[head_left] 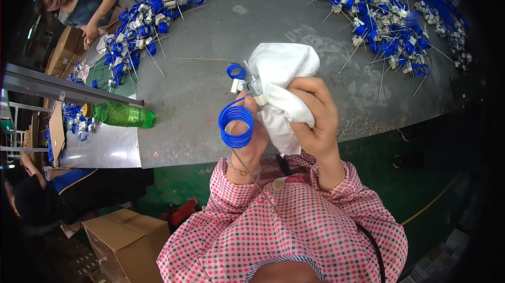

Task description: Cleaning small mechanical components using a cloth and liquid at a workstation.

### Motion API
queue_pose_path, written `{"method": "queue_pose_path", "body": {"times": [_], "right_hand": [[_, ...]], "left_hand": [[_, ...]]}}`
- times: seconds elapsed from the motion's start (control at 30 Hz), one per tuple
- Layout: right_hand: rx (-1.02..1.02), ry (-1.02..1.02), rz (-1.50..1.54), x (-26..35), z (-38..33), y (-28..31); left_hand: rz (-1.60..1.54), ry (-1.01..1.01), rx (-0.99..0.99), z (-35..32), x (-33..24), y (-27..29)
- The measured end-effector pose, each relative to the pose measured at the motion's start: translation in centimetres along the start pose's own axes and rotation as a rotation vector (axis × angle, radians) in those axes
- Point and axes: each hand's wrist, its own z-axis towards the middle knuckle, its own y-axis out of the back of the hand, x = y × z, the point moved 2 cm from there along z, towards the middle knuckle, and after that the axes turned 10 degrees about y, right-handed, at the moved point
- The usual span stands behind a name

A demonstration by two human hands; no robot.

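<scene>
My left hand (257,138) is closed on a capillary thermostat (255,89), a small metal and white body with a thin tube. From it hangs a blue coil (236,140) in front of the fingers, and a straight metal probe runs down toward my sleeve. A bunched white cloth (284,70) is gripped in my right hand (318,117) and pressed against the thermostat body, covering part of it. Just beyond my left hand, another thermostat with a blue coil (235,71) lies on the grey table (205,98), its thin probe pointing left.
Heaps of blue-coiled thermostats lie at the far left (144,30) and far right (368,14), with probes sticking out. A green bottle (126,115) lies on its side near the left edge. One person (92,4) sits across at left. A cardboard box (126,241) stands below.
</scene>
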Motion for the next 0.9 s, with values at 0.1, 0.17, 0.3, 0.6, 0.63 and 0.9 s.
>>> {"method": "queue_pose_path", "body": {"times": [0.1, 0.17, 0.3, 0.6, 0.63, 0.9], "right_hand": [[-0.11, -0.042, -0.139, -0.5, 0.5, -0.2], [-0.119, -0.059, -0.167, -0.5, 0.3, -0.4], [-0.075, 0.013, -0.204, -0.4, -0.3, -1.1], [-0.077, -0.08, -0.033, -0.7, -0.2, -0.9], [-0.053, -0.104, 0.065, -1.0, -0.1, -0.4], [-0.385, -0.33, 0.284, -1.2, -0.3, -0.1]], "left_hand": [[0.162, -0.044, 0.022, 0.5, -0.5, -1.6], [0.286, -0.073, -0.035, 0.3, 0.0, -0.4], [0.212, -0.088, -0.045, 0.5, 0.3, -0.3], [0.021, -0.076, 0.001, 0.8, 0.8, 0.0], [0.014, -0.081, 0.043, 0.9, 0.7, 0.1], [0.055, -0.034, 0.029, 1.0, 0.7, -0.7]]}}
